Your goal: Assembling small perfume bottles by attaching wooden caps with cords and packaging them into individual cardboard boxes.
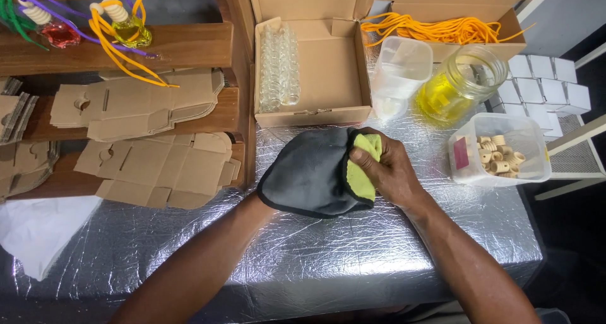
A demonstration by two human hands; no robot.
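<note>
1. Left hand (297, 176): hidden under a dark grey cloth (309, 172) with a yellow-green inner face; grip cannot be told.
2. Right hand (388, 169): fingers curled, grasping the cloth's folded edge.
3. Cloth sits over the silver foil-covered surface (328, 261), just in front of an open cardboard box (328, 71) holding small clear bottles (279, 65).
4. To the right: a jar of yellow liquid (457, 84) and a tub of wooden caps (499, 150).
</note>
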